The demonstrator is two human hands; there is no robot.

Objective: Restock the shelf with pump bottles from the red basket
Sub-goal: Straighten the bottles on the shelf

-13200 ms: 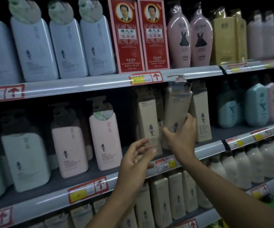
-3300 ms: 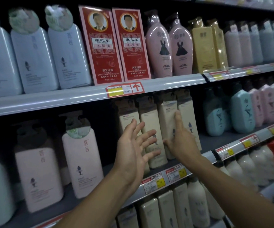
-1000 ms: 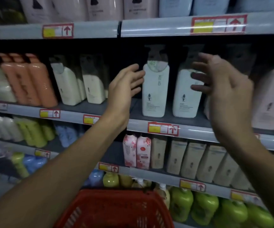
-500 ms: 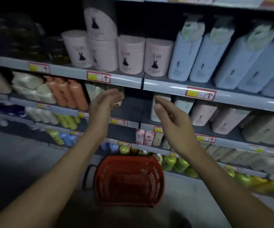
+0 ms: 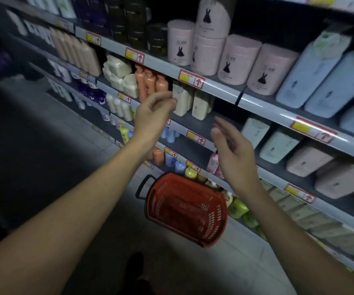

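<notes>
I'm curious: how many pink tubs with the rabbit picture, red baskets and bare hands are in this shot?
Pink rabbit tubs: 5
Red basket: 1
Bare hands, left hand and right hand: 2
Total: 8

No wording or number can be read anywhere. Red-framed price tags are clipped along the shelf edges, each marked with a yellow block and a red upward arrow; their print is too blurred. Just above that edge, a black rabbit silhouette is printed on the pink canisters; the small lettering over it is illegible.
</notes>
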